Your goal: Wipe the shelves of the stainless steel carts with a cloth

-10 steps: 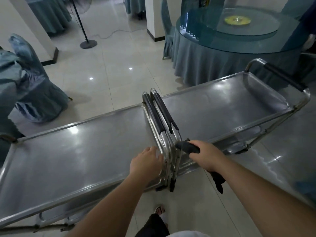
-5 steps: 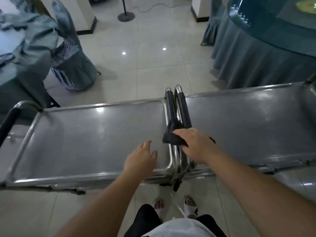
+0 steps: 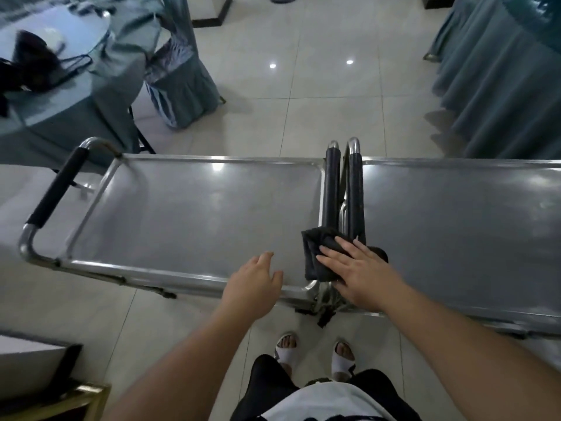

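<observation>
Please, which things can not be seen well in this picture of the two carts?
- Right cart: its far end is cut off by the head view's right edge.
- Lower shelves: hidden under the top shelves.
- Cloth: partly covered by the right hand.
- Dark objects on the table, upper left: blurred, cannot be identified.
- Left hand: contact with the left cart unclear.

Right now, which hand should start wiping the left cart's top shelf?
Right. The right hand already presses the dark cloth, draped over the left cart's top shelf edge by the handles. The left hand hovers open over the near rim, holding nothing; it could steady the cart.
</observation>
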### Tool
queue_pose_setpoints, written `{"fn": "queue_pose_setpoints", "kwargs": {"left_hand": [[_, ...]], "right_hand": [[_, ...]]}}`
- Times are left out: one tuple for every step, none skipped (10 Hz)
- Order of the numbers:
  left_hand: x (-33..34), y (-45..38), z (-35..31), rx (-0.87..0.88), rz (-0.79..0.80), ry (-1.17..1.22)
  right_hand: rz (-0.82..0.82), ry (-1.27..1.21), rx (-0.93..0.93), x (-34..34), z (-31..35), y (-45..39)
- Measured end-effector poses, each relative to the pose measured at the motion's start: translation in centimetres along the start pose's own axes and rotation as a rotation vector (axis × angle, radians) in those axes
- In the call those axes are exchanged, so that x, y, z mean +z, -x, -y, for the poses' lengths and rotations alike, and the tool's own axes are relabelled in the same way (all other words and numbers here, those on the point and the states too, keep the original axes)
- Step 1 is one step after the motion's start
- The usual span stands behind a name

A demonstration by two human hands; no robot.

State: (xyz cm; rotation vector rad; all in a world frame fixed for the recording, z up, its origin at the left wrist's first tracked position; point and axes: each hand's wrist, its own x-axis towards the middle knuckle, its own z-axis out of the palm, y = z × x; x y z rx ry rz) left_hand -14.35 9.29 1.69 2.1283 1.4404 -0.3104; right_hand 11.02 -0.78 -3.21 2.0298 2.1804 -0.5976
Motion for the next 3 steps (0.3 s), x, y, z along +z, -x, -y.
{"fn": "queue_pose_setpoints", "kwargs": {"left_hand": [[0.1, 0.0, -0.7, 0.017, 0.009, -0.008], [-0.5, -0.4, -1.3, 0.049, 0.013, -0.028], [-1.7, -1.1, -2.0, 0.091, -0.025, -0.055]], "right_hand": [[0.034, -0.013, 0.022, -0.8, 0.8, 0.0], [-0.008, -0.099, 0.076, -2.4, 2.2, -0.1], [-0.160, -0.148, 0.215, -5.0, 3.8, -0.8]]}}
